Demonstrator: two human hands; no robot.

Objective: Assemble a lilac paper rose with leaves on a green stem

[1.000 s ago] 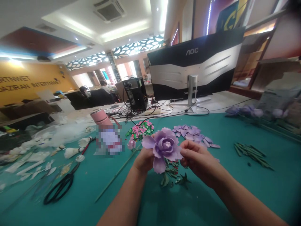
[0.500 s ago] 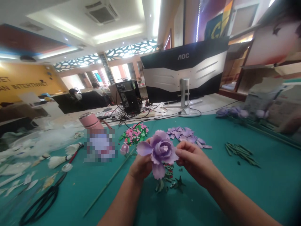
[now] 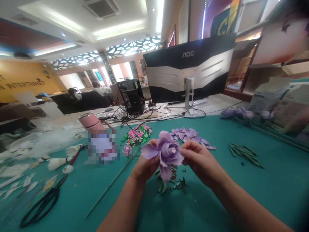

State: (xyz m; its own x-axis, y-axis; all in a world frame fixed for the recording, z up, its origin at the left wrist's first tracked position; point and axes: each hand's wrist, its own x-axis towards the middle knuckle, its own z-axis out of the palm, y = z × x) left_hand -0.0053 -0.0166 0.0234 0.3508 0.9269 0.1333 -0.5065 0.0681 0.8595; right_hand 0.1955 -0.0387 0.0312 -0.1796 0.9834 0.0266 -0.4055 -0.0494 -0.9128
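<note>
A large lilac artificial peony [image 3: 169, 151] with layered, frilled petals is held up above the teal table mat [image 3: 241, 199]. My left hand [image 3: 145, 162] grips it from below and behind. My right hand [image 3: 199, 161] pinches the petals at the flower's right side with thumb and fingers. Some green leaves and small dark pieces [image 3: 173, 182] show beneath the flower. A long thin green stem [image 3: 112, 182] with a small pink bud [image 3: 126, 150] lies just left of my left hand.
Loose lilac petals [image 3: 185, 133] and a pink-and-green floral pile [image 3: 136, 136] lie ahead. Left are a pink flask [image 3: 90, 121], a pixelated object [image 3: 102, 147], black-handled scissors [image 3: 45, 206] and shuttlecocks [image 3: 59, 163]. Green sticks [image 3: 245, 156] lie right. An AOC monitor [image 3: 188, 71] stands behind.
The whole scene has shifted left and slightly up as my head turned. My right hand has risen against the flower, and the flower has tilted slightly in my hands.
</note>
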